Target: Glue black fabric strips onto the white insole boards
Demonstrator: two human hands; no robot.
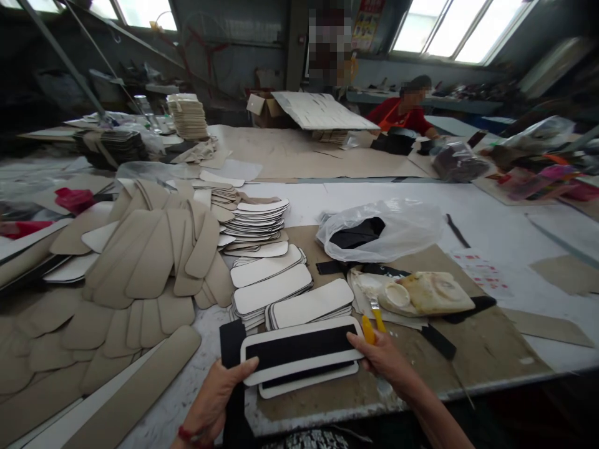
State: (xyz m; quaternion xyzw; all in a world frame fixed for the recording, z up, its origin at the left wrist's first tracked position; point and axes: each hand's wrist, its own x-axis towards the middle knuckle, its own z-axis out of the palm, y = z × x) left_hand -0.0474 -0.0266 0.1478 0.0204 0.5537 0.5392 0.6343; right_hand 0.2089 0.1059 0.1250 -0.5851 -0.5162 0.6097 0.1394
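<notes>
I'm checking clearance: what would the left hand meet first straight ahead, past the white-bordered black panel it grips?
Past that panel, the left hand would probably first meet the nearest stack of white rounded pieces; depth is unclear.

Loose pieces (150,252): all over the left
Stacks (272,290): kinda middle, right beside those
Bag (412,232): further right
Box (272,116): way far

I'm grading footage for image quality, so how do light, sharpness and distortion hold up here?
Head view: the windows are blown out, while the background beyond the table is dim; head view: the left hand, right hand and panel look fairly clear, distant clutter softer; head view: the outer edges look stretched, and pixelated blocks mask two background patches.
</notes>
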